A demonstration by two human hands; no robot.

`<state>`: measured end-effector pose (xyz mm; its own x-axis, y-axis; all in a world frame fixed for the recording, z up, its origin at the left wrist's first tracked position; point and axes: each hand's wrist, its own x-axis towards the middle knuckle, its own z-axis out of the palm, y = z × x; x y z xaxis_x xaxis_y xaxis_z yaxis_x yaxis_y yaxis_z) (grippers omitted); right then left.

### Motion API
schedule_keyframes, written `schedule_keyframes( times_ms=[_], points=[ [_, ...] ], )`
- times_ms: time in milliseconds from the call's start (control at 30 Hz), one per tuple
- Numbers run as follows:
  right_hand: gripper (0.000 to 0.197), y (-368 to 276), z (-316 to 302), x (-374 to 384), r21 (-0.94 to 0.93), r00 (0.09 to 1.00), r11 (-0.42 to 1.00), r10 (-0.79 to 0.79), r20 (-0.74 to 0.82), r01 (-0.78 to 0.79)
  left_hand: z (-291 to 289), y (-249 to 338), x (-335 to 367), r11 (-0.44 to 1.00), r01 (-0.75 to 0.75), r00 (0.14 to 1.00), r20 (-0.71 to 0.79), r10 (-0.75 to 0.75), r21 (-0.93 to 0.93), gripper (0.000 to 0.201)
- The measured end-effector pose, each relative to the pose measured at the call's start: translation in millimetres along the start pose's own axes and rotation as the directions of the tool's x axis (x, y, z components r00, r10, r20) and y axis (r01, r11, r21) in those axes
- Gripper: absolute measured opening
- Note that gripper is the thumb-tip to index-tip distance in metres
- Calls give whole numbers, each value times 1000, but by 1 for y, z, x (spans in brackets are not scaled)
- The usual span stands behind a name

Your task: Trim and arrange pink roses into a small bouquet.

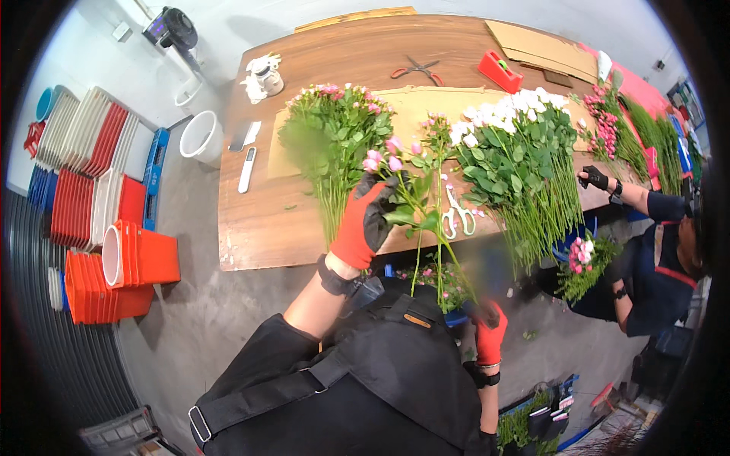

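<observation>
My left hand (363,219), in a red glove with dark palm and fingers, is closed around the upper part of a pink spray rose (395,163). Its leafy stem slants down to the right toward my right hand (489,332). That hand, gloved alike, is low beside my body and closed at the stem's lower end; its fingers are partly blurred. Just beyond my left hand lies a bunch of pink roses (334,125) on the table. White-handled scissors (456,215) rest right of the held stem. Beside them is a bunch of white roses (517,140).
The wooden table (262,220) carries cardboard, red-handled scissors (417,71), a red tape dispenser (499,71) and a white handheld device (247,169). At right, a co-worker (646,273) in black gloves holds a bouquet (584,266). Orange buckets (144,254) stand at left.
</observation>
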<state>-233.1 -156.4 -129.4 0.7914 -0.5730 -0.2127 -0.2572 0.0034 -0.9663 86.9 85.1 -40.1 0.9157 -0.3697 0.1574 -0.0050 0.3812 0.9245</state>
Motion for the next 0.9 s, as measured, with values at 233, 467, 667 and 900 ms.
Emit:
schedule_keyframes(
  times_ms=[233,467,667,900],
  points=[
    [24,-18,5,-12,-217,956,940,-284,-73,263,51,73,0,984,-25,963,-267,-23,-176,63],
    [25,-11,-3,-22,-317,915,896,-372,-156,311,51,59,2,981,-71,942,-312,126,181,45],
    [24,-15,-9,-28,-566,841,735,-526,-127,374,70,69,8,998,-56,953,-299,45,-29,28],
    [38,-12,-18,-33,-702,795,608,-599,-98,372,67,62,8,999,-5,968,-251,16,48,24]
  ],
)
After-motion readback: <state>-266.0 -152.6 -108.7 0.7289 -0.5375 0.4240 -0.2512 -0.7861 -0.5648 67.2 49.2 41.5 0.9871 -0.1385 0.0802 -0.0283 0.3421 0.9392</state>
